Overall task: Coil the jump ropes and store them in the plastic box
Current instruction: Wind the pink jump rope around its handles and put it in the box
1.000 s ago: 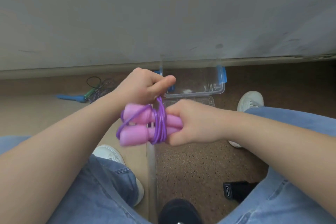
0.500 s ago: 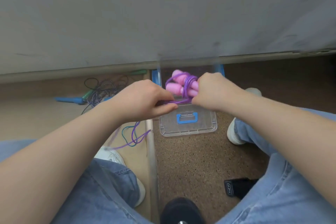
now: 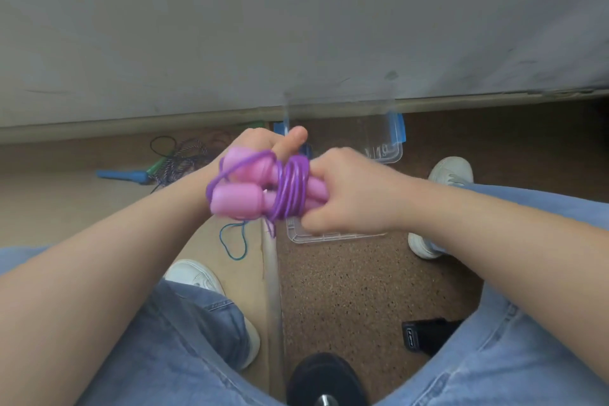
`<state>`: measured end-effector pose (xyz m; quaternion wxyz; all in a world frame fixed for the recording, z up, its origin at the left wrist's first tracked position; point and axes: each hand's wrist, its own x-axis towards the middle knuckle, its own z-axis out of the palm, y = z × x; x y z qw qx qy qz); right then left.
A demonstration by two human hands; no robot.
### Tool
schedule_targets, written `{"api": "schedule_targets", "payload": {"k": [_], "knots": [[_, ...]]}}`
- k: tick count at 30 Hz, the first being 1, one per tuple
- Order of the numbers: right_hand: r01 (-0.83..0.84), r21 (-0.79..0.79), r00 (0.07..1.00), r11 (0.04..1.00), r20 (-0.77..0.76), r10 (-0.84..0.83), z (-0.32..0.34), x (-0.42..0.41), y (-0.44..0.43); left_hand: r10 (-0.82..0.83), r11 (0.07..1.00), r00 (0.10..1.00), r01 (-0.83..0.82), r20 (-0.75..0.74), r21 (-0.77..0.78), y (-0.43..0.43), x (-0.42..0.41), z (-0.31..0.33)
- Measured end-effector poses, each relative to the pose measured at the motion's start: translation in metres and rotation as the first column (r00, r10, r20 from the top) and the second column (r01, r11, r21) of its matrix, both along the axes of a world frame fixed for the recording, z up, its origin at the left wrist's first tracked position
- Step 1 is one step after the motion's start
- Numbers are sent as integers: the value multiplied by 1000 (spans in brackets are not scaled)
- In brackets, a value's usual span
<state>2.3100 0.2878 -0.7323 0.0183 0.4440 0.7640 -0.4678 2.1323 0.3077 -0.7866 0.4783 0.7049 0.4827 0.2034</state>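
- Right hand point(image 3: 349, 198) clenched round the right-hand ends of the two pink handles of the pink-handled jump rope point(image 3: 244, 198); knuckles face the camera.
- Left hand point(image 3: 263, 145) sits behind the handles' fat ends, thumb sticking up. Its fingers are hidden by the handles; it appears to grip the rope's purple cord point(image 3: 291, 188), one loop of which runs round the handle heads toward the thumb.
- Handles lie side by side, roughly level, with the cord wound in several tight turns round their middles. A short tail of cord hangs below the wraps.
- Bundle is held in the air above the floor, in front of and nearer than the plastic box point(image 3: 389, 152), not inside it.
- Box: clear, blue latches, on brown speckled floor against the wall base. A clear lid point(image 3: 329, 237) lies flat just in front of it, partly under the right hand.
- Left, on tan floor: blue handle point(image 3: 122, 175), green handle point(image 3: 158, 163) and a tangle of speckled cord point(image 3: 188, 155).
- Thin blue-green cord loop point(image 3: 234, 241) lies below the bundle.
- Jeans and white shoes point(image 3: 197, 275) are visible; black object point(image 3: 428, 334) by the right leg.
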Motion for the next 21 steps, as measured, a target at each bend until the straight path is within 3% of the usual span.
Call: {"api": "schedule_targets", "payload": {"k": [2, 3, 6, 8, 10, 12, 15, 18, 21], "knots": [[214, 16, 977, 977, -12, -214, 5, 5, 9, -75, 997, 994, 76, 76, -19, -1, 2, -1], [274, 85, 961, 958, 22, -277, 4, 9, 15, -60, 998, 998, 60, 11, -13, -2, 4, -4], [255, 380, 911, 889, 214, -352, -9, 22, 37, 75, 992, 953, -101, -293, -78, 1, 3, -14], [218, 439, 877, 872, 304, -372, -22, 30, 46, -19, 999, 933, 3, -360, -45, -2, 5, -13], [180, 420, 844, 890, 398, -359, -33, 31, 45, -104, 983, 903, 158, -417, 98, -3, 5, -12], [128, 365, 836, 922, 461, -298, -41, 27, 37, -135, 905, 849, 316, -511, 286, -4, 2, -12], [2, 240, 841, 971, 524, -131, -43, 19, 27, -116, 782, 776, 456, -620, 425, -4, -1, -11], [-154, 105, 861, 983, 503, 81, -36, 15, 21, 14, 724, 859, 343, -511, 598, -1, -3, 1], [-360, 79, 866, 930, 399, 301, -26, 8, 11, 34, 758, 906, 252, -423, 601, 3, -2, 11]]}}
